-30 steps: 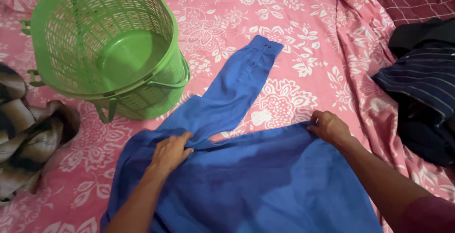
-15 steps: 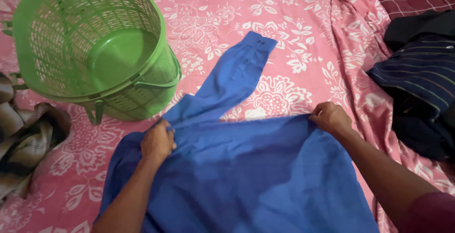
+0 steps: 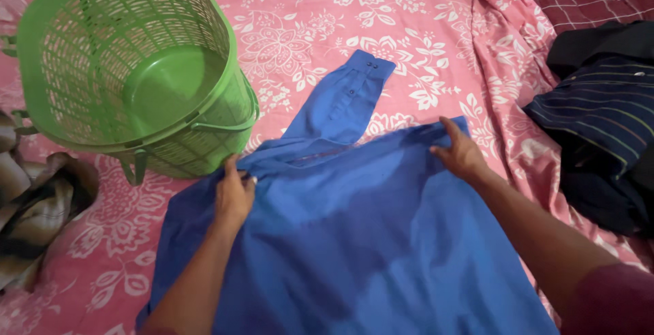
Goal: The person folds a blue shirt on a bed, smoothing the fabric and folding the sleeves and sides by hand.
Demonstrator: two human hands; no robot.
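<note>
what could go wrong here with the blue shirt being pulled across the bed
1. The sleeve lies angled out past the blue shirt; it may bunch as the left hand and right hand pull the top edge.
2. The green basket sits beside the left hand and might get nudged.
3. The dark clothes lie close on the right.

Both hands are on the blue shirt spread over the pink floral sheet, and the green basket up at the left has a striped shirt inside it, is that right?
Not quite. The head view shows the green basket with nothing inside, its bottom bare. The rest holds: the left hand and right hand are both on the blue shirt, spread over the pink floral sheet.
</note>
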